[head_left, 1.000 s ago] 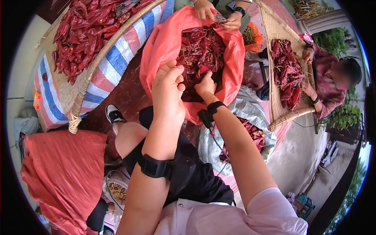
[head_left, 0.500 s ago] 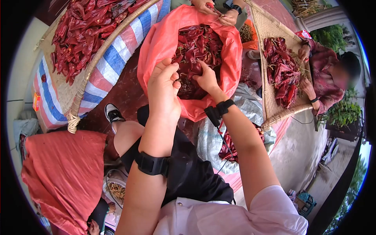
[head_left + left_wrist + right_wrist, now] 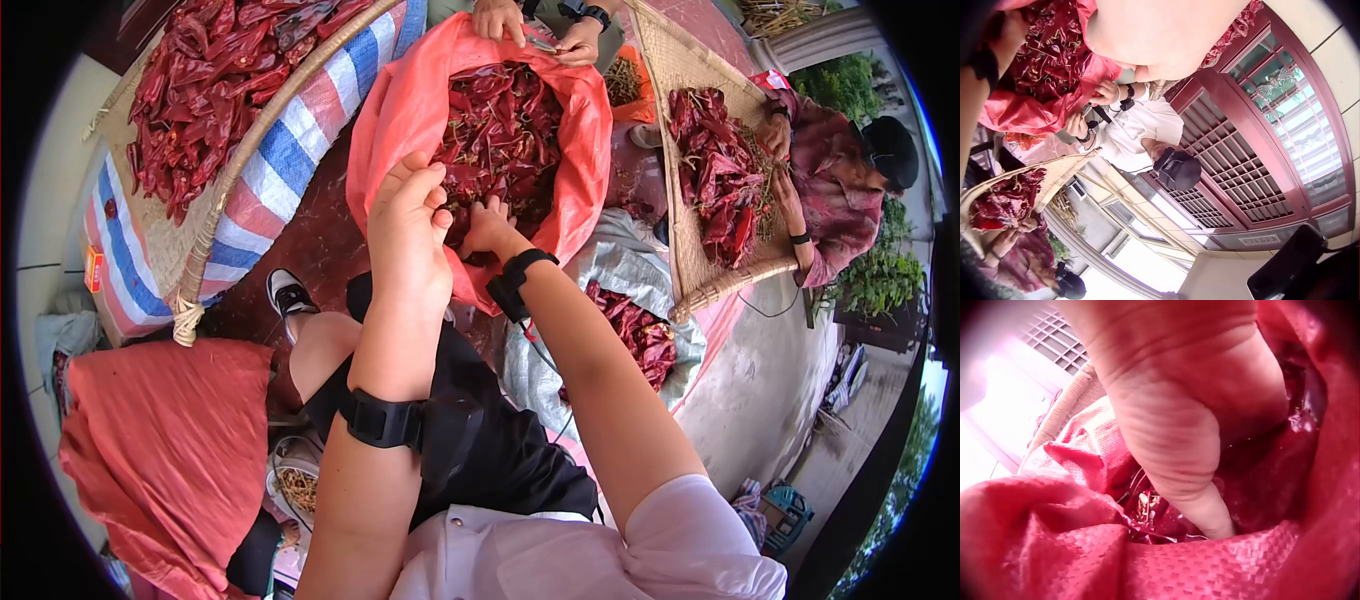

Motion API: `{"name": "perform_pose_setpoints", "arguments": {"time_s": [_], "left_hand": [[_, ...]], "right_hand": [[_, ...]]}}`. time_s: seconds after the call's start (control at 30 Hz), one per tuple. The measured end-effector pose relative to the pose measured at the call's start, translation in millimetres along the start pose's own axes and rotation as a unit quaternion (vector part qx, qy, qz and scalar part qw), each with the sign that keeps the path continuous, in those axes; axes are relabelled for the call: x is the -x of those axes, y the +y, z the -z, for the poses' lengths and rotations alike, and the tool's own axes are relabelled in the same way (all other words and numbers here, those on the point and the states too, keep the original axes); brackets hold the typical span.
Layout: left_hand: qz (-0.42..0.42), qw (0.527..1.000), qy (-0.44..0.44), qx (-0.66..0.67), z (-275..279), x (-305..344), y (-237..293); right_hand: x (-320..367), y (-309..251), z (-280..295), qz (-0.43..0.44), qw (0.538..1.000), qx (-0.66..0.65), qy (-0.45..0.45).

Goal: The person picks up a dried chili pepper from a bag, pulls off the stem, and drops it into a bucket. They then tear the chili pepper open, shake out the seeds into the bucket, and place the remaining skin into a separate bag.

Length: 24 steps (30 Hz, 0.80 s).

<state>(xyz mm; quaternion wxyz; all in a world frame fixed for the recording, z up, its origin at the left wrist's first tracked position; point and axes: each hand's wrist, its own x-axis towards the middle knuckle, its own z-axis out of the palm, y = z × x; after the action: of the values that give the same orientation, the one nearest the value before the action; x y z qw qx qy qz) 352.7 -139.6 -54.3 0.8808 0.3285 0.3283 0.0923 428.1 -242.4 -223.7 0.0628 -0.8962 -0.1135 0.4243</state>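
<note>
A pink woven sack (image 3: 585,150) stands in front of me, its mouth folded back around a heap of dried red chilies (image 3: 505,115). Low in the sack's mouth is my right hand (image 3: 492,228), fingers apart against the chilies near the closest rim. In the right wrist view its thumb (image 3: 1204,509) points straight down among them, while the other fingers are hidden. My left hand (image 3: 408,225) is raised at the sack's left side with loosely bent fingers, and no chili shows in it. In the left wrist view, that hand's palm (image 3: 1160,31) fills the top.
A large basket (image 3: 215,205) of chilies is at left. Across the sack, another person's hands (image 3: 530,35) work over the rim. To the right, a seated person (image 3: 835,165) handles chilies on a woven tray (image 3: 690,290). A pale sack (image 3: 535,375) of chilies lies below.
My right hand has moved left and nearer to me inside the sack, its fingers now turned more upward in the head view. The left hand keeps nearly the same pose, shifted slightly left.
</note>
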Motion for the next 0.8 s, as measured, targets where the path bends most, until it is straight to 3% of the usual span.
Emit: {"name": "perform_pose_setpoints", "arguments": {"time_s": [0.03, 0.13, 0.27, 0.4, 0.47, 0.6, 0.67, 0.73, 0.8], "left_hand": [[-0.002, 1.000, -0.002, -0.001, 0.0, 0.0, 0.4], [0.000, 1.000, -0.002, 0.005, 1.4, -0.5, -0.4], [0.000, 1.000, -0.001, 0.005, -0.9, 0.0, 0.4], [-0.007, 1.000, 0.016, 0.016, -3.9, 2.1, 0.1], [-0.008, 1.000, 0.015, 0.018, -2.3, 1.8, 2.0], [0.007, 1.000, -0.006, 0.006, -2.2, 2.1, 0.5], [0.005, 1.000, -0.011, 0.008, -1.0, 1.7, 0.6], [0.008, 1.000, -0.008, 0.009, -3.6, 4.3, 1.3], [0.008, 1.000, -0.007, 0.009, -3.2, 4.6, -0.4]], "right_hand": [[-1.4, 1.4, 0.5, -0.051, 0.998, -0.043, 0.001], [-8.3, 8.4, -9.3, -0.088, 0.988, -0.109, 0.065], [-8.2, 9.8, -12.5, -0.123, 0.981, -0.120, 0.086], [-6.7, 17.4, -11.8, -0.104, 0.983, -0.105, 0.112], [-12.8, 26.5, -14.4, -0.030, 0.989, -0.109, 0.099], [-7.8, 17.4, -2.2, -0.026, 0.989, -0.131, 0.067], [-9.6, 22.5, -5.0, -0.019, 0.981, -0.165, 0.095], [-15.3, 27.3, -8.3, -0.115, 0.949, -0.267, 0.121], [-17.7, 26.5, -16.6, -0.119, 0.955, -0.227, 0.149]]}}
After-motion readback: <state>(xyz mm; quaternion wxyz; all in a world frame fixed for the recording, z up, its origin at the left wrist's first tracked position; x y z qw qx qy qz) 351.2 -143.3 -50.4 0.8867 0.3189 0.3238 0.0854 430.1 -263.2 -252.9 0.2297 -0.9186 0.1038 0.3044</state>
